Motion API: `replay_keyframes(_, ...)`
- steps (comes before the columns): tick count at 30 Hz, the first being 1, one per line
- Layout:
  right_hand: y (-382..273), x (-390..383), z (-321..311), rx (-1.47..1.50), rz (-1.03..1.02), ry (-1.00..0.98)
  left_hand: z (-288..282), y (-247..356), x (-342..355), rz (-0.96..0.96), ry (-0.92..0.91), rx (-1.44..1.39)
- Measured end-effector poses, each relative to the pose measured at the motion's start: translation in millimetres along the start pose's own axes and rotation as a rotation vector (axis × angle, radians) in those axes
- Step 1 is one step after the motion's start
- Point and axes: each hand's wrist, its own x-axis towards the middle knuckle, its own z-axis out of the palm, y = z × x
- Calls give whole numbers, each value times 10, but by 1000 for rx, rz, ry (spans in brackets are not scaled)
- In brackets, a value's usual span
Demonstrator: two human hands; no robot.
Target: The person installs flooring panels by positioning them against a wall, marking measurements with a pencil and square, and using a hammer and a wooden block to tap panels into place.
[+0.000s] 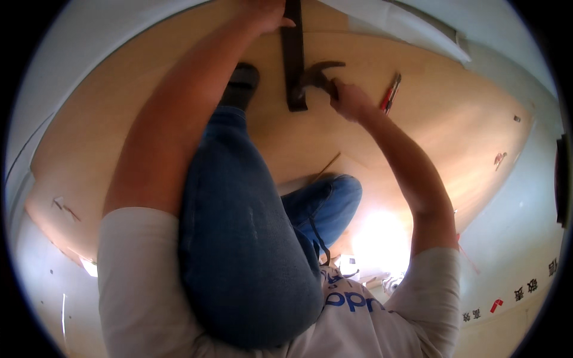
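Note:
A claw hammer (319,77) is gripped in my right hand (352,102), its head beside the lower end of a long dark flat bar (293,59). That bar lies on the light wood-coloured board and runs up past the top of the picture. At its upper part my left hand (268,15) holds its edge, with the thumb against the bar; the other fingers are partly cut off by the picture's rim. Right of my right hand lies a slim red-and-dark hand tool (391,93), seemingly a utility knife.
My bent legs in jeans (239,209) and a dark-socked, slippered foot (242,83) rest on the board (430,119). Small scraps (499,159) lie near its right edge. White walls (507,232) stand around, and bright light glares on the board near my right elbow.

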Motion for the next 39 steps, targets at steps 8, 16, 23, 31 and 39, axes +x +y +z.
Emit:
replay_keyframes(8, -24, -50, 59, 18, 69, -39, -4, 73, -100, -19, 5, 119)
replay_keyframes(16, 124, 40, 308, 85, 60, -6, 203, -268, -155, 21, 130, 57)
replay_keyframes(23, 69, 23, 242, -4, 59, -4, 119, -102, -19, -45, 35, 200)
replay_keyframes(31, 23, -6, 248, -10, 58, -5, 254, -213, -60, 11, 137, 130)
replay_keyframes(39, 74, 86, 183, -115, -57, 54, 237, -117, 48, -53, 87, 92)
